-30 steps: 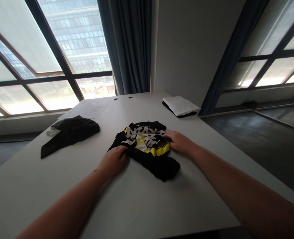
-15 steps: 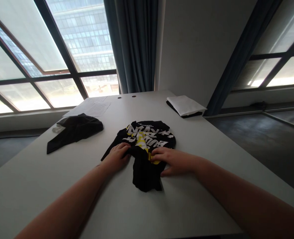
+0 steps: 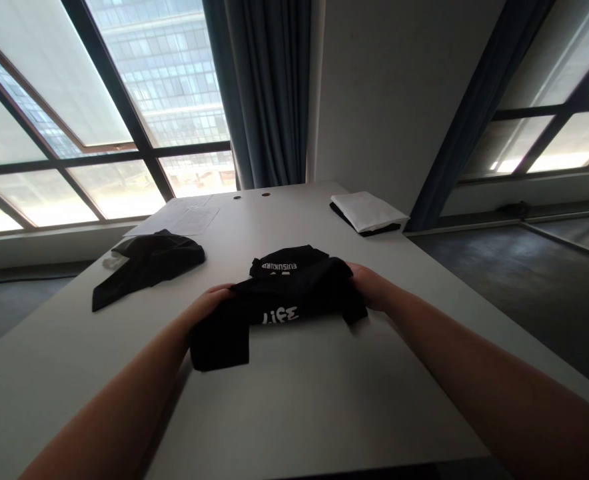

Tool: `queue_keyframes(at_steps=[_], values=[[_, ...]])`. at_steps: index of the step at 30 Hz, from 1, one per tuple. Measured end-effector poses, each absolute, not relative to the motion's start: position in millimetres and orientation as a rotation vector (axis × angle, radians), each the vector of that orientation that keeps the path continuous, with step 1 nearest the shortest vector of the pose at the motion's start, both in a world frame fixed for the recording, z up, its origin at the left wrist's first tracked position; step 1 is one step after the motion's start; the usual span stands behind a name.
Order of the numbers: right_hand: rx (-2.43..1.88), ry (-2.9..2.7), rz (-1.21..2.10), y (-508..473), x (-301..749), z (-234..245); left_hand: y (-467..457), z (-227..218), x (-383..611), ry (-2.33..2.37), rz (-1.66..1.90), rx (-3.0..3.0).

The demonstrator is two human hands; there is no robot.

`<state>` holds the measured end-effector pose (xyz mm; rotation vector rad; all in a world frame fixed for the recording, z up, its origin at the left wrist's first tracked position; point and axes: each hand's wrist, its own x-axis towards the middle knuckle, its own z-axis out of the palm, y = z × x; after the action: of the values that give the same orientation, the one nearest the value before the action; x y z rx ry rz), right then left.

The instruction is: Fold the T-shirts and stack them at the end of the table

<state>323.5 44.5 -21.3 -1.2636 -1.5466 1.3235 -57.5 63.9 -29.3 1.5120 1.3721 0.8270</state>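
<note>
A black T-shirt [image 3: 294,287] with white lettering lies bunched in the middle of the white table [image 3: 294,407]. One sleeve hangs toward me at the left, and a smaller flap drops at the right. My left hand [image 3: 213,300] grips the shirt's left side, its fingers partly hidden by the cloth. At the opposite side my right hand [image 3: 369,287] is closed on the fabric, fingertips out of sight behind it. Between the hands the near edge looks slightly lifted off the tabletop.
At the left lies another black garment [image 3: 154,263] with a bit of white beside it. Thin sheets [image 3: 189,219] rest behind that. A folded white cloth [image 3: 367,210] sits on something black at the back right. Beyond the table are a curtain [image 3: 272,93] and windows.
Both hands have moved apart, left hand leftward, right hand rightward and slightly up. The shirt's near part now spreads wider, covering the yellow and white print and showing different white letters.
</note>
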Motion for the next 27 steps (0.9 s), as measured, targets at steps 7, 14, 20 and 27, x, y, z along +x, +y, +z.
queue_keyframes(at_steps=[7, 14, 20, 27], values=[[-1.556, -1.448, 1.002, 65.4, 335.9, -43.0, 70.1, -30.0, -71.9, 1.108, 0.916, 1.169], [-1.513, -2.056, 0.364, 53.5, 331.3, -38.7, 52.2, -22.6, -73.4, 0.918, 0.665, 1.815], [-1.651, -2.354, 0.209, 41.5, 317.5, -47.0, 47.4, -40.1, -50.7, 1.214, 0.483, 2.401], [-1.59, -2.355, 0.329, 44.3, 316.3, -42.2, 58.3, -41.9, -51.7, 1.561, 0.444, 2.363]])
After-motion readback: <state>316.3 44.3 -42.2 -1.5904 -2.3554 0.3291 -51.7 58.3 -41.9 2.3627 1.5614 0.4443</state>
